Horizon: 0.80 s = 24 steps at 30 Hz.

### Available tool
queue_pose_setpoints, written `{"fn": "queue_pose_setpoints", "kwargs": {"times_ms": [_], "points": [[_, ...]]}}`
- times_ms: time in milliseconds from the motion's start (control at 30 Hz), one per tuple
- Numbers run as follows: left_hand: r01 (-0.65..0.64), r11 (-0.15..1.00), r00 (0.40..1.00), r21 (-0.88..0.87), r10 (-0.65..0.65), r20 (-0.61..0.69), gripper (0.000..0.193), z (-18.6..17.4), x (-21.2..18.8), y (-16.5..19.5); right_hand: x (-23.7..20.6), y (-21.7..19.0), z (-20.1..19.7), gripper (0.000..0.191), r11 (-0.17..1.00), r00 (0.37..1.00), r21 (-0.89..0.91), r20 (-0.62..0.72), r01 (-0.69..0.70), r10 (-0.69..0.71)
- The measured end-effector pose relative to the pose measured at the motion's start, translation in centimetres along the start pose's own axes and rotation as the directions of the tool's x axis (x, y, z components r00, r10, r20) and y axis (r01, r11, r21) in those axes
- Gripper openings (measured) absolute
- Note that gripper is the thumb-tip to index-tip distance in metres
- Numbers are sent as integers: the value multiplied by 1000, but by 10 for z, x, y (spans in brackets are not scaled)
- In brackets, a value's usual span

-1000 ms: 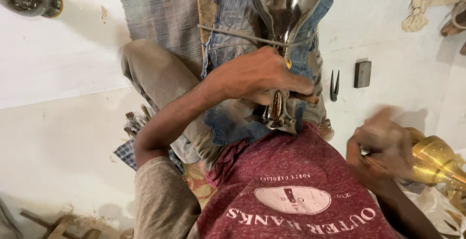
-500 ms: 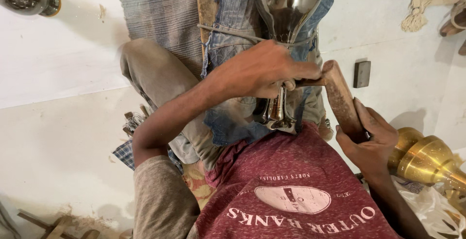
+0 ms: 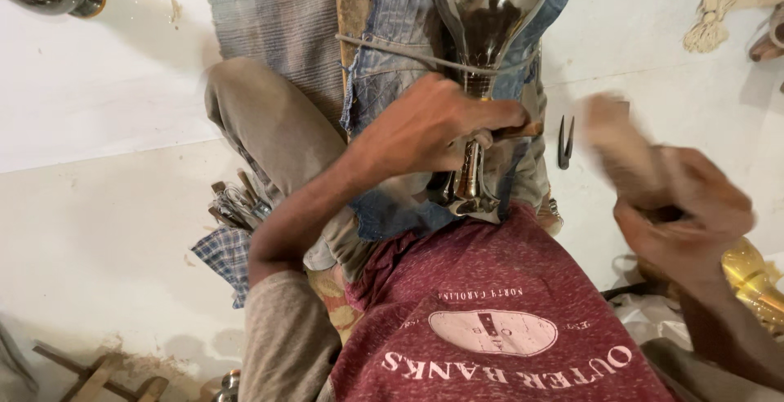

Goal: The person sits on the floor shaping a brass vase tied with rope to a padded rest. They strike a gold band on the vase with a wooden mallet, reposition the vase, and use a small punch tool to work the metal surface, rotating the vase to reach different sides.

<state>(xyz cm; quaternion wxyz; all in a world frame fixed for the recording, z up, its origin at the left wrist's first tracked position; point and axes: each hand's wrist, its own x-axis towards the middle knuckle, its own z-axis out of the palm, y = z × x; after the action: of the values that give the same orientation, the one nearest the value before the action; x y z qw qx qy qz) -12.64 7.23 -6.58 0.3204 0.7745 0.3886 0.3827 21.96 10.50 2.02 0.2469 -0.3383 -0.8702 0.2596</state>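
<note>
Floor (image 3: 98, 230): pale, with denim cloth (image 3: 392, 59) spread ahead of the seated person.

Vessel (image 3: 487, 18): polished metal, bulbous body far from the person, narrow stem running back toward the lap; long axis straight away from the body. It lies on the denim, under a taut cord.

Left hand (image 3: 433, 124): closed on the stem, fingers wrapped over it, also pinning a small tool against it.

Right hand (image 3: 686, 206): well right of the stem, clamped on a wooden mallet (image 3: 612, 137), blurred, head pointing toward the vessel. Left hand is nearer.

Brass piece (image 3: 747, 275): beyond the right hand. Pincers (image 3: 565, 142): between the hands, on the floor.
</note>
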Motion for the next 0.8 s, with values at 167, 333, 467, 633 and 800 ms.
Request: {"fn": "queue_pose_setpoints", "kwargs": {"times_ms": [167,333,467,633,800], "points": [[99,994,984,-46,-104,-142,51,12,-15,1,49,-40,-17,54,992,974,14,193,-126,121],[207,975,952,-79,-220,-211,73,16,-20,7,107,-60,-37,79,926,746,-302,557,-227,365],[257,962,939,-92,-271,-211,67,16,-21,13,134,-69,-27,78,964,778,-223,576,-144,249],[152,958,878,-243,-244,-412,45,19,-26,21,155,-73,-35,79,946,759,-203,566,-252,323],[261,901,670,-346,-428,-607,44,32,-24,44,181,-45,-34,83,965,758,-249,613,-83,224]]}}
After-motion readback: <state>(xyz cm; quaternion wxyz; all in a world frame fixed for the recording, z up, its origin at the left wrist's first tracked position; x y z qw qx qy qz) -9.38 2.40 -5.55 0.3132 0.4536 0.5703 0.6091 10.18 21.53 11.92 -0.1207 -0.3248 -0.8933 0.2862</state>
